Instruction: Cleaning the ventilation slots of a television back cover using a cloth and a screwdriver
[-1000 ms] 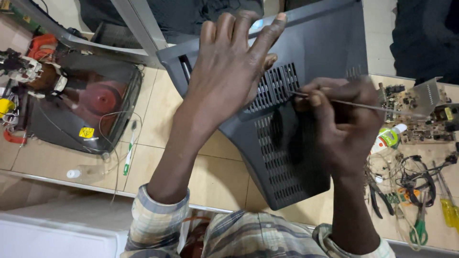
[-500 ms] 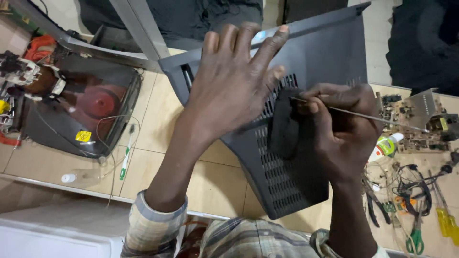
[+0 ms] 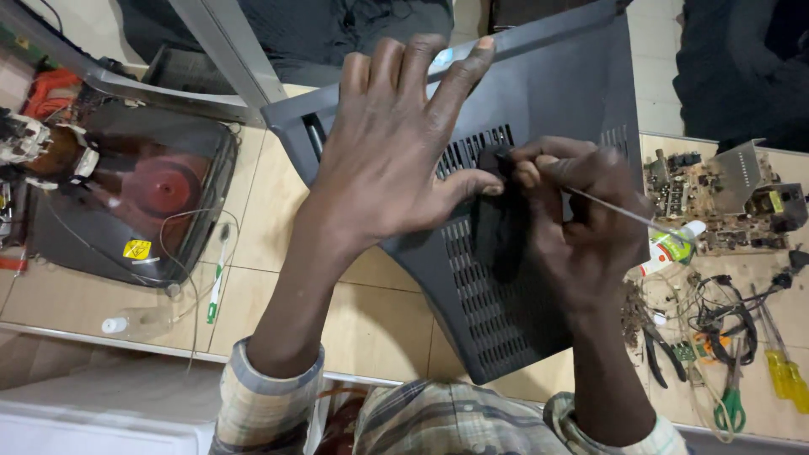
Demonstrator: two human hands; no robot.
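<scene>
Nearest the camera: plaid sleeves, both forearms reaching forward over the tiled floor.

Right hand: grip clenched on a thin metal rod, held pinched between thumb and fingers; the shaft runs out to the right over the housing edge. The tip end is hidden behind the fingers, so I cannot tell what it touches. A black strip lies on the housing just left of that hand, under the fingertips.

Left hand: grip released, palm flat, fingers spread, pressing on the dark grey plastic housing. Thumb tip meets the right hand's fingers at the black strip.

The housing lies tilted across the floor in the middle of the view, with vent slots running down its near part, under both hands.

Right of the housing, on the floor: black pliers, green-handled cutters, yellow-handled screwdrivers, tangled black wires, a small white tube with green label. Beyond those, a circuit board with metal shielding.

Left side: a picture tube lying glass down, with yellow sticker and loose wires around it. A green-and-white pen lies just beside its right edge.

Far: grey metal frame legs, dark cloth behind.
</scene>
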